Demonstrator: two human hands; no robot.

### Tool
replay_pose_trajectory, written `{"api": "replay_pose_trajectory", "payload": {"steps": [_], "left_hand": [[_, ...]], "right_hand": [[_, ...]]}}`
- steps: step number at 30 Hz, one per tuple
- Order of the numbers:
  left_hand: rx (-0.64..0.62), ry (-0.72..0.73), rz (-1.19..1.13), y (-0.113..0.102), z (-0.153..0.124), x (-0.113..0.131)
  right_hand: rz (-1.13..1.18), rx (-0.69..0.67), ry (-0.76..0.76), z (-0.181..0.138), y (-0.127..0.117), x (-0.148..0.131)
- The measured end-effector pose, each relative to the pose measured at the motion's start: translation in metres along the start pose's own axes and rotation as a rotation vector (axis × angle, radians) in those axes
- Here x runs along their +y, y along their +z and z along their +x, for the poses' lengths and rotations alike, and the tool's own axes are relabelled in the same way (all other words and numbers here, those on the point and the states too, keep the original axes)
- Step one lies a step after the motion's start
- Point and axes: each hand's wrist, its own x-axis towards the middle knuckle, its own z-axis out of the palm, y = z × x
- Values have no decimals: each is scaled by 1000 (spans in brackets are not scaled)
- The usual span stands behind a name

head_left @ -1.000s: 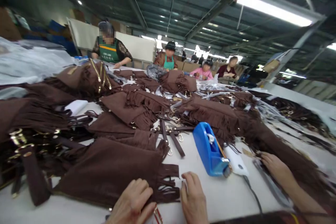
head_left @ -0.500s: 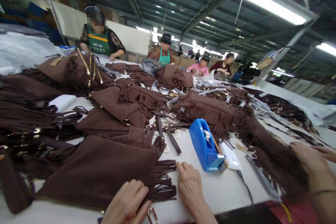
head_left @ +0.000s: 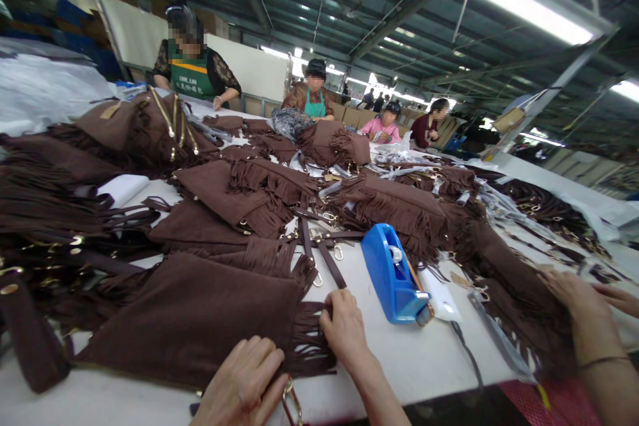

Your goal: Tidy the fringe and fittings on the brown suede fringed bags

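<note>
A dark brown fringed bag (head_left: 200, 319) lies flat before me, its fringe (head_left: 309, 336) pointing right. Over its near edge, my left hand (head_left: 244, 376) is closed with bent fingers. A gold clasp (head_left: 291, 403) sticks out by that thumb and a dark strap end shows at the wrist side; the strap between them is hidden under the palm. My right hand (head_left: 344, 326) is closed at the fringe tips, its fingers curled over the strands. Beyond it are a blue tape dispenser (head_left: 392, 276) and loose brown straps with gold clasps (head_left: 327, 256).
Brown fringed bags (head_left: 239, 196) are heaped across the white table (head_left: 369, 373). A white corded device (head_left: 440, 299) sits beside the dispenser. At right, a co-worker's hands (head_left: 574, 296) touch another bag (head_left: 519, 279). Several people work across the table, one in a green apron (head_left: 192, 80).
My right hand has moved slightly up and left, its fingers now more curled over the fringe tips. My left hand stays on the bag. The co-worker's hand at right has shifted left.
</note>
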Motion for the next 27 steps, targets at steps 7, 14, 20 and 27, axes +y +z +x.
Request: {"api": "replay_pose_trajectory", "payload": {"steps": [7, 14, 20, 27], "left_hand": [[7, -262, -269, 5, 22, 7], [-169, -1092, -1305, 29, 74, 55], [168, -1480, -1929, 43, 83, 67], [417, -1447, -1956, 54, 80, 64]], "right_hand": [[478, -177, 105, 5, -13, 12], [969, -274, 289, 0, -23, 7], [1094, -275, 335, -7, -25, 7], [1094, -195, 357, -10, -16, 8]]}}
